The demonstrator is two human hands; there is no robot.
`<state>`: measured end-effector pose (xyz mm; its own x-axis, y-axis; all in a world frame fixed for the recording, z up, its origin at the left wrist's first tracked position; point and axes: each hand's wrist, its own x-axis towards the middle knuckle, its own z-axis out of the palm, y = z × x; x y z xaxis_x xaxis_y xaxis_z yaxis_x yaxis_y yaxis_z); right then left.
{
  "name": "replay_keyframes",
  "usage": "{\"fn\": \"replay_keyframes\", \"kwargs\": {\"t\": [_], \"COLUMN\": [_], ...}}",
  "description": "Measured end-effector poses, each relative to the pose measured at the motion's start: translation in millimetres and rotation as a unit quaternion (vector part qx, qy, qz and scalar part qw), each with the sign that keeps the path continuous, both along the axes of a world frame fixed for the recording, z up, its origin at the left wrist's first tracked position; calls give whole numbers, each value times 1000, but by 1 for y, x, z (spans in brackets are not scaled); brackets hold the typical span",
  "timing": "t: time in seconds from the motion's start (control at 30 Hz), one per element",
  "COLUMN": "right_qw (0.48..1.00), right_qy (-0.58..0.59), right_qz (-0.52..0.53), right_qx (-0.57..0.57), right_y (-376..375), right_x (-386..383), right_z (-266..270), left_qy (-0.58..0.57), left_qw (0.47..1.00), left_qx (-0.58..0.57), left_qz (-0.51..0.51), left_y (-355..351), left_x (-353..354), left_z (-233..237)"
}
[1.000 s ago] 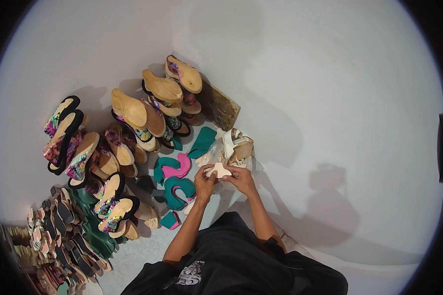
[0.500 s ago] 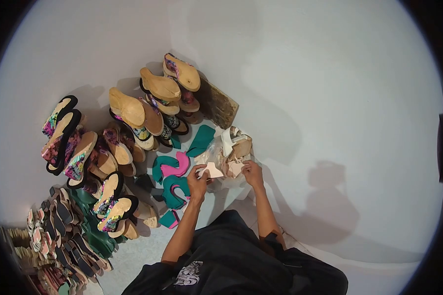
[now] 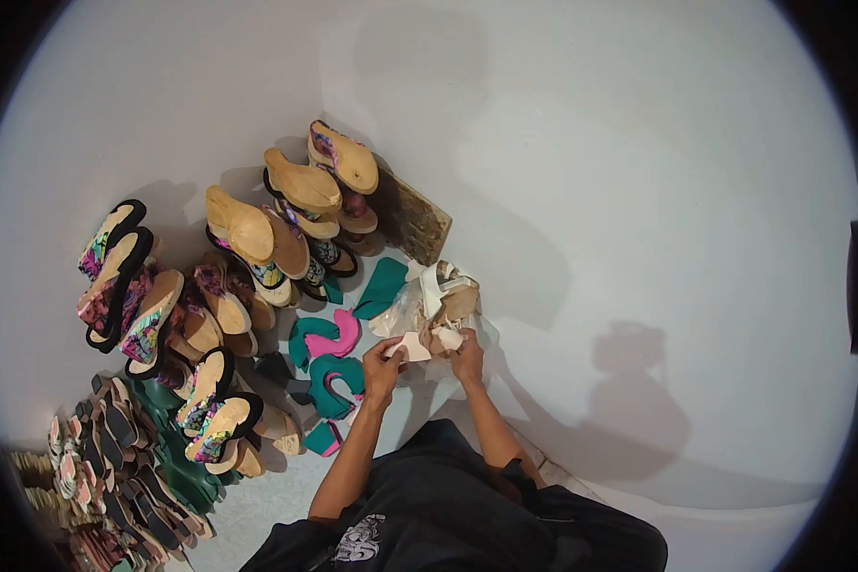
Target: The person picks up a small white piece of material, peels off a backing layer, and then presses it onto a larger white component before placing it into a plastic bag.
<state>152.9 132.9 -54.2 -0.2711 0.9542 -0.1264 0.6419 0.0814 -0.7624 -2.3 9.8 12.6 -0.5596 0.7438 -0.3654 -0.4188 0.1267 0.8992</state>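
Pale cutout (image 3: 414, 348) is looking light, bendy, best edge-held; remotely I'm seeing left hand (image 3: 381, 370) pinching it, right hand (image 3: 468, 362), apart, clasping another scrap (image 3: 446, 337).

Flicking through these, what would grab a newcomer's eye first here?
Probably the brightly patterned sandals, stacked up along the wall on the picture's left side. Next, the teal and pink pieces lying on the floor just right of them. Then, near the centre, the left hand and right hand, each holding a pale piece by a clear plastic bag.
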Motion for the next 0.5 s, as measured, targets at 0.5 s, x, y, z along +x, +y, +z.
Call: {"fn": "replay_keyframes", "kwargs": {"t": [0.5], "right_qw": [858], "right_qy": [389], "right_qz": [112], "right_qx": [-315], "right_y": [-10], "right_x": [-13], "right_z": [114], "left_qy": [-76], "left_qw": [996], "left_qx": [39], "left_qz": [1], "left_y": [2], "left_x": [5], "left_z": [-7]}}
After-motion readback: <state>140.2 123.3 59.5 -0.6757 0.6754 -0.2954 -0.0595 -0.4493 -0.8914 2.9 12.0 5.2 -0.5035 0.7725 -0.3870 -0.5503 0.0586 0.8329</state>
